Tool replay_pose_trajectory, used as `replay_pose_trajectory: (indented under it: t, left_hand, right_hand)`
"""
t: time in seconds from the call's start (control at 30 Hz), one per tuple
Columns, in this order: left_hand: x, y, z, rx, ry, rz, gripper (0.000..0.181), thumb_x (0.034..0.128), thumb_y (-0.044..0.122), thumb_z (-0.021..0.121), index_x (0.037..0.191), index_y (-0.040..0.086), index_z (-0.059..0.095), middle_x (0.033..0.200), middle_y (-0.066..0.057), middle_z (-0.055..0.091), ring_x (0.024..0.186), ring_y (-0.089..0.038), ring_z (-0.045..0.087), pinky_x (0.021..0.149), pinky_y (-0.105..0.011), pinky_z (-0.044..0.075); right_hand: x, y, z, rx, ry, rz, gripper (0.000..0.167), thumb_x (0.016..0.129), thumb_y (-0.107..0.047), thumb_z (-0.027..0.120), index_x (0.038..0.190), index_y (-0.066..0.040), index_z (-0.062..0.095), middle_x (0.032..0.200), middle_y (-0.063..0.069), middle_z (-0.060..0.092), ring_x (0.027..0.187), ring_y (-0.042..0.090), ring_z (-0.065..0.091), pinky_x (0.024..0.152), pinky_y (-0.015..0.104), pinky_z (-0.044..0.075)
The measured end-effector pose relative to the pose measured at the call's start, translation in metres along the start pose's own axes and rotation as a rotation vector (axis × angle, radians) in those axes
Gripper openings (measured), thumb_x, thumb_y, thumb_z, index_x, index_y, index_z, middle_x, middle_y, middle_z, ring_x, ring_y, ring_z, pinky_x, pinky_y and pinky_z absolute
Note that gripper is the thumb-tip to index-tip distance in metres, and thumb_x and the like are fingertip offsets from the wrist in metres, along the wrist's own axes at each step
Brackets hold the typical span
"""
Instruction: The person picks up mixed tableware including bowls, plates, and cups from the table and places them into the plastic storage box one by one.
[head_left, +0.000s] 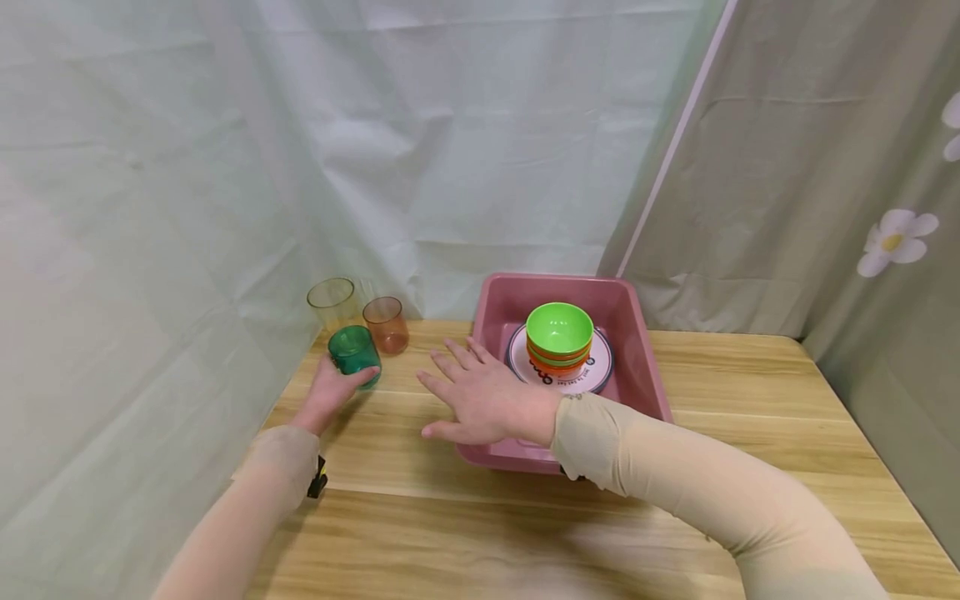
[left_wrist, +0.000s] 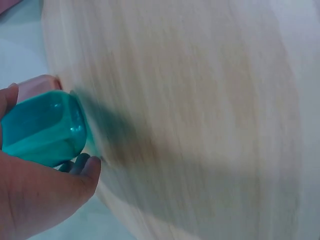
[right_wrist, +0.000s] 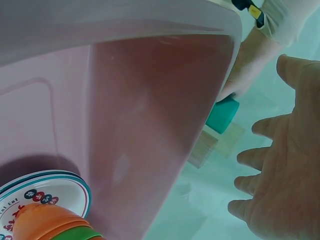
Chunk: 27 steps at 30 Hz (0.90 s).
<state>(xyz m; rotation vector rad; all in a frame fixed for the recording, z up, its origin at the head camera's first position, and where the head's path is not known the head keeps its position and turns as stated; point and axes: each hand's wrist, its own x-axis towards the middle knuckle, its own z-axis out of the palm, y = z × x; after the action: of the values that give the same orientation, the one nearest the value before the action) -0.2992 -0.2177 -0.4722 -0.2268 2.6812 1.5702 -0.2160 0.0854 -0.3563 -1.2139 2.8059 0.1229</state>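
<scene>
My left hand (head_left: 328,392) grips a green see-through cup (head_left: 356,350), its thumb along the near side; in the left wrist view the same cup (left_wrist: 47,127) sits between thumb and fingers. Whether its base touches the table I cannot tell. Just behind it stand an orange cup (head_left: 388,327) and a taller yellowish cup (head_left: 332,302). With fingers spread, my right hand (head_left: 483,402) hovers palm down by the left side of a pink basin (head_left: 651,358), holding nothing. Inside the basin, a stack of green and orange bowls (head_left: 559,332) rests on white plates (head_left: 597,373).
A wooden table (head_left: 757,400) lies under everything, with pale curtains (head_left: 487,150) hanging close behind it and along both sides. The cups stand at the back left corner, near the curtain.
</scene>
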Motion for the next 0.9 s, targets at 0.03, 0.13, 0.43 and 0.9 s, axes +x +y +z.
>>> replay_pose_trajectory:
  t: [0.03,0.13,0.43,0.9]
  left_hand:
    - [0.0007,0.0001,0.0020,0.002,0.009,-0.005,0.094,0.0912,0.025,0.078,0.152,-0.011,0.017,0.147,-0.034,0.037,0.132,-0.043,0.042,0.113,-0.053,0.036]
    - [0.0022,0.0004,0.0066,0.011,0.035,-0.018,0.095,0.0908,0.024,0.077,0.152,-0.012,0.013,0.147,-0.034,0.035,0.131,-0.044,0.041,0.112,-0.054,0.036]
    - [0.0002,-0.0015,0.0096,0.037,0.046,-0.043,0.096,0.0907,0.022,0.077,0.152,-0.015,0.013,0.148,-0.038,0.034,0.135,-0.048,0.039,0.115,-0.057,0.033]
    - [-0.0012,-0.0062,0.0119,0.199,0.046,-0.098,0.097,0.0907,0.035,0.077,0.151,-0.014,0.019,0.143,-0.040,0.041,0.132,-0.051,0.044,0.112,-0.060,0.037]
  right_hand:
    - [-0.0003,0.0002,0.0003,0.001,0.001,0.001,0.083,0.098,-0.076,0.034,0.164,-0.026,0.026,0.170,0.010,0.019,0.157,0.033,0.003,0.125,0.052,0.003]
    - [-0.0014,0.0007,0.0007,0.004,-0.002,0.003,0.083,0.098,-0.075,0.035,0.164,-0.025,0.027,0.170,0.010,0.019,0.156,0.033,0.004,0.125,0.052,0.005]
    - [-0.0025,0.0025,0.0025,0.006,-0.011,0.005,0.084,0.098,-0.075,0.035,0.164,-0.024,0.027,0.170,0.011,0.018,0.156,0.033,0.003,0.125,0.052,0.005]
    - [-0.0044,0.0032,0.0051,0.000,-0.019,0.003,0.083,0.099,-0.075,0.035,0.164,-0.025,0.027,0.170,0.010,0.018,0.157,0.033,0.005,0.125,0.051,0.004]
